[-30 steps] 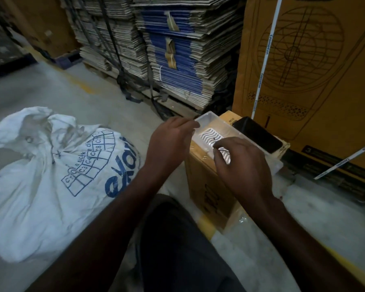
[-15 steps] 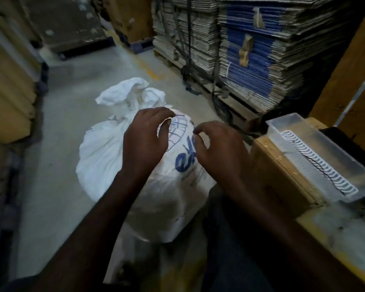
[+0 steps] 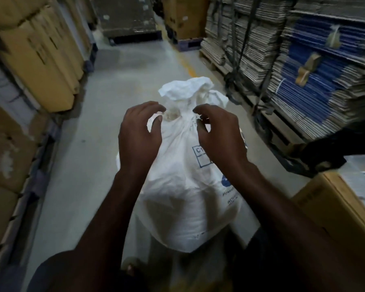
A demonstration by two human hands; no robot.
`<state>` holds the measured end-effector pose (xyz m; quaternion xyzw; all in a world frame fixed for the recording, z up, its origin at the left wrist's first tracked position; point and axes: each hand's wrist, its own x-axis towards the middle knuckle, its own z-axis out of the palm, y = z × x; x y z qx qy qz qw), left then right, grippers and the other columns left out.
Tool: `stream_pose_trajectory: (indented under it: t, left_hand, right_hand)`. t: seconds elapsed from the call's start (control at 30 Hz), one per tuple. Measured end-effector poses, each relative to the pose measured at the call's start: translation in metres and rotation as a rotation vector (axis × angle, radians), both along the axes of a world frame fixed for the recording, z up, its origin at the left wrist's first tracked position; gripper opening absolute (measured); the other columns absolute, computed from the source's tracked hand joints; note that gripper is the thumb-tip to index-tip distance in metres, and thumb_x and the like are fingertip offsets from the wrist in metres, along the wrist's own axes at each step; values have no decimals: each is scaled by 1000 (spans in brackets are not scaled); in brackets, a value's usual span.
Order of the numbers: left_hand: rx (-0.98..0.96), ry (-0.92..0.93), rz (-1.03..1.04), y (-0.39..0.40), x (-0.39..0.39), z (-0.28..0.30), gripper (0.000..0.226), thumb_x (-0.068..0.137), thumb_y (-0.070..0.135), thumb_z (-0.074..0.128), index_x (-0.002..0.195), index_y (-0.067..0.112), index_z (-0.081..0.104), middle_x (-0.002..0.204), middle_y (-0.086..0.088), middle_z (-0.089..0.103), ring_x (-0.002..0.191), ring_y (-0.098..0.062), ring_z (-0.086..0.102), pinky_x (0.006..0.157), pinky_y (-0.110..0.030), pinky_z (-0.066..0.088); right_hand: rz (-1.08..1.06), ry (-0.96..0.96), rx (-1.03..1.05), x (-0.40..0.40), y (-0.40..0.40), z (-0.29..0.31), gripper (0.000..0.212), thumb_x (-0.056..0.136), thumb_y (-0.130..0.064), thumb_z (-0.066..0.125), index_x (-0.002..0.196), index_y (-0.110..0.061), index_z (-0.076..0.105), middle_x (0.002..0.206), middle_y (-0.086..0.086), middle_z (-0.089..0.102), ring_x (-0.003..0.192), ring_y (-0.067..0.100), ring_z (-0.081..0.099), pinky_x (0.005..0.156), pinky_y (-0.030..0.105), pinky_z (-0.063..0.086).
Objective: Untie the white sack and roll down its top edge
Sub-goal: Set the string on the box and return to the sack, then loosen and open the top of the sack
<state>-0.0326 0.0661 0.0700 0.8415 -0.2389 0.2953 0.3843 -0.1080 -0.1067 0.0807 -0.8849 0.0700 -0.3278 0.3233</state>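
Observation:
A full white sack (image 3: 177, 186) with blue print lies on the floor straight ahead of me, its neck pointing away. The neck is cinched at a tie (image 3: 175, 115), and the loose top (image 3: 190, 88) flares out beyond it. My left hand (image 3: 138, 135) hovers at the left of the neck, fingers curled and apart, holding nothing. My right hand (image 3: 218, 137) mirrors it on the right side, fingertips just at the cinched cloth, with no visible grip on it.
Brown cartons (image 3: 36, 60) line the left of the aisle. Strapped stacks of flattened cardboard (image 3: 303, 60) on pallets stand on the right. A taped cardboard box (image 3: 335, 209) sits at my right. The grey floor (image 3: 118, 85) runs on past the sack.
My hands left the clear tray on the box at the right and swung left to the sack. They now reach further along it, to its tied neck.

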Motion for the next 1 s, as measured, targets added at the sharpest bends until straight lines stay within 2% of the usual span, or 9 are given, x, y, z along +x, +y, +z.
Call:
stream_pose_trajectory:
  t: [0.17,0.23,0.33,0.43,0.5,0.6,0.7,0.83,1.0]
  left_hand:
    - [-73,62,-41,-23,36,-8,30,95,3,72,120,17,79,128,7,75,128,-17,65,113,-28,46]
    - [-85,65,-56,-32,53,-7,34,93,2,72,122,19,78,129,8,75,128,-15,65,113,-21,44]
    - [-126,71,-51,-40,72,-10,39,90,-2,72,124,18,77,130,8,75,129,-14,64,112,-14,40]
    - [-134,92,-88,-44,81,-19,49,86,-6,75,129,18,74,136,6,72,133,-15,61,116,-21,41]
    - [-55,104,-147,-45,87,-24,60,83,-6,76,138,19,69,147,2,64,143,-20,54,123,-31,39]
    - [233,142,-159,-42,93,-30,83,85,3,80,156,34,52,171,1,37,163,-28,26,133,-55,20]
    - [486,146,-172,-35,93,-36,82,89,15,81,158,43,47,177,6,25,168,-25,9,132,-60,-1]
    - [584,166,-263,-12,71,-45,58,89,15,80,139,43,67,168,7,44,166,-24,21,131,-58,-4]
    - [581,218,-174,18,30,-57,35,88,22,82,118,39,76,152,16,60,157,-20,39,132,-56,9]
  right_hand:
    - [-4,-86,-83,48,-13,-6,42,88,4,64,126,-11,70,126,2,73,114,21,69,100,33,53]
    - [-4,-74,-135,70,-26,-2,50,86,4,65,133,-12,65,138,4,66,127,22,63,107,34,49]
    - [-23,58,-316,103,-47,4,79,85,-6,75,157,-18,44,168,7,34,156,29,31,127,49,28]
    - [-55,282,-502,130,-68,6,92,86,-21,80,164,-24,31,176,2,12,163,31,7,130,61,4]
    - [-47,338,-516,136,-72,2,63,87,-21,77,146,-22,56,167,2,37,158,26,26,128,64,1]
    - [-12,188,-453,120,-58,-12,19,83,-16,70,103,-17,72,110,0,74,113,21,66,131,56,0]
    - [37,100,-454,88,-35,-32,22,77,-19,74,98,-18,69,85,0,73,90,24,70,132,48,10]
    - [19,112,-399,38,-9,-60,32,70,-20,86,98,-22,70,75,-1,74,82,26,73,111,28,38]
    - [118,259,-357,-6,15,-70,19,88,-26,72,105,-21,65,86,4,72,84,33,67,77,40,54]
